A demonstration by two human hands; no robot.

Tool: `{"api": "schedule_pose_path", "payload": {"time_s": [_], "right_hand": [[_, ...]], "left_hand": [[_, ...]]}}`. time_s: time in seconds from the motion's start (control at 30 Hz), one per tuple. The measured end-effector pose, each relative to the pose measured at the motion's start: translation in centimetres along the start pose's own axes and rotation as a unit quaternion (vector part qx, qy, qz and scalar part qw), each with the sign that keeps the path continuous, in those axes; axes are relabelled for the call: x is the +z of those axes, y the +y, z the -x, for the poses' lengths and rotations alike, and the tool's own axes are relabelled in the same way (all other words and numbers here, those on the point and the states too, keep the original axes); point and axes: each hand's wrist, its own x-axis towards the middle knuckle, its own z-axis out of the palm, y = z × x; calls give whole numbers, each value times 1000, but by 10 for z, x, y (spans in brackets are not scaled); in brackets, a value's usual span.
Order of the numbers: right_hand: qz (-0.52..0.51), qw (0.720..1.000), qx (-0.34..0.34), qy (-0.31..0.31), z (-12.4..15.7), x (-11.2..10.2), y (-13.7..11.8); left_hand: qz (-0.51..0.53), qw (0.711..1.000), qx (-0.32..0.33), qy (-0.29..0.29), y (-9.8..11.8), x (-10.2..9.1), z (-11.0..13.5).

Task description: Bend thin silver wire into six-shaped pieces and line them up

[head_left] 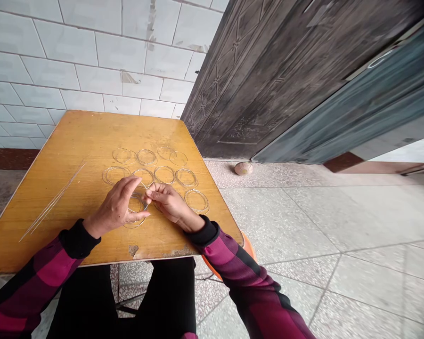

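Note:
My left hand [117,205] curves in a wide C, thumb and fingers apart, around a thin wire ring [146,205] above the table's near half. The ring spans the gap between thumb and fingertips. My right hand [166,201] pinches the same ring at its right side, between thumb and forefinger. Beneath and beyond both hands, several coiled wire rings [164,182] lie in rows on the yellow wooden table [92,136]. Part of the nearest row is hidden by my hands. Left of them lie a few straight wires [53,201], placed diagonally.
White wall tiles [88,47] rise behind the table. A dark carved door [240,94] leans across the upper right. On the speckled floor [289,221] sits a roundish ball-like object [243,168]. An orange stool edge [249,247] shows under my right sleeve.

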Motion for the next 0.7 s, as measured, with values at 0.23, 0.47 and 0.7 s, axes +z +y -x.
{"api": "schedule_pose_path", "payload": {"time_s": [0.23,0.47,0.7], "right_hand": [[150,987,-37,40,-4,-18,-10],[243,969,-37,-8,-2,-19,-13],[205,978,-30,-15,-2,-16,-10]], "left_hand": [[70,995,-76,12,-2,-14,-4],[155,957,-247,-8,-5,-22,-12],[194,925,-324,-52,-1,-19,-13]]}}
